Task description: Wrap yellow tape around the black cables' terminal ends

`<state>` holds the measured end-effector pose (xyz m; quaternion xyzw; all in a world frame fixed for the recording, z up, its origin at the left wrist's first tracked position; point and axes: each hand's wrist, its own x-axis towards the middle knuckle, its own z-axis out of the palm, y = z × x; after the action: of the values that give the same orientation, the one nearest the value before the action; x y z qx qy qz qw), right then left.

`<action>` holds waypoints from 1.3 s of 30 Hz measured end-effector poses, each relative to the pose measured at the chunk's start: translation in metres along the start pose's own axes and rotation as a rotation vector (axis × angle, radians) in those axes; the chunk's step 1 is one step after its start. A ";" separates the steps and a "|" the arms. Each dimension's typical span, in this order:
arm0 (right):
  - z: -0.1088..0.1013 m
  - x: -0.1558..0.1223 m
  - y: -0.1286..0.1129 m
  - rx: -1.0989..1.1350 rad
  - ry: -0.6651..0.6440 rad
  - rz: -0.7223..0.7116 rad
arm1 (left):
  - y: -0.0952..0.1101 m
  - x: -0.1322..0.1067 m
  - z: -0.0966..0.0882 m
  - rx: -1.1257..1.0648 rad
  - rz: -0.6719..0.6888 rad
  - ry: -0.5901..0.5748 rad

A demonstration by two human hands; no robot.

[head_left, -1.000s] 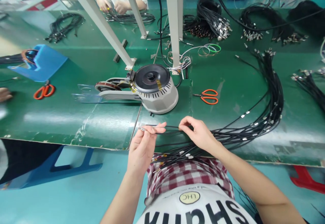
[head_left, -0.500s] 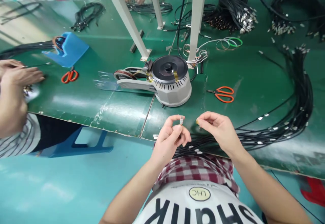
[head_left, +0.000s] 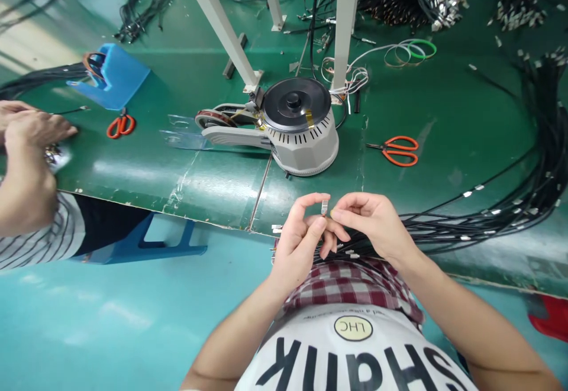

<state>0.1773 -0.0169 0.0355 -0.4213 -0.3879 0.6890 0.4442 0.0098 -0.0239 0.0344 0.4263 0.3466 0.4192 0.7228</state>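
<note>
My left hand (head_left: pixel 298 243) is closed, holding a small silver cable connector (head_left: pixel 324 206) upright between thumb and fingers. Close beside it, my right hand (head_left: pixel 375 219) pinches a tiny yellowish piece (head_left: pixel 332 214), mostly hidden by the fingertips; it looks like tape. Whether the piece touches the connector I cannot tell. Below both hands, a bundle of black cables (head_left: pixel 426 234) with pale connector ends runs along the table edge and curves up at the right. Beyond my hands stands a grey tape dispenser (head_left: pixel 306 151) with a black disc on top.
Orange-handled scissors (head_left: pixel 402 151) lie right of the dispenser, another orange pair (head_left: pixel 120 125) at left near a blue holder (head_left: pixel 119 80). White posts (head_left: pixel 348 24) rise from the green table (head_left: pixel 213 196). A co-worker's hands (head_left: pixel 33 131) work at far left; more cable bundles (head_left: pixel 146 9) lie behind.
My right hand has moved left with the yellowish piece, closing the gap to the connector in my left hand. The whole view has shifted slightly.
</note>
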 end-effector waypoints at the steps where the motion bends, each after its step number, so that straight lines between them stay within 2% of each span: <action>1: 0.001 0.000 -0.001 0.004 -0.009 -0.002 | 0.000 0.000 0.000 0.005 0.008 -0.002; 19: 0.004 0.003 0.003 -0.054 0.048 -0.013 | -0.002 0.002 0.001 0.014 0.047 -0.027; 30: 0.008 0.001 0.002 -0.131 0.119 -0.034 | -0.001 0.000 0.002 0.030 0.016 -0.001; 39: 0.012 -0.001 0.002 -0.126 0.094 -0.067 | 0.000 0.005 0.006 -0.021 0.038 0.058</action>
<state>0.1655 -0.0203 0.0384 -0.4671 -0.4228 0.6277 0.4573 0.0168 -0.0216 0.0363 0.4127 0.3547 0.4488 0.7088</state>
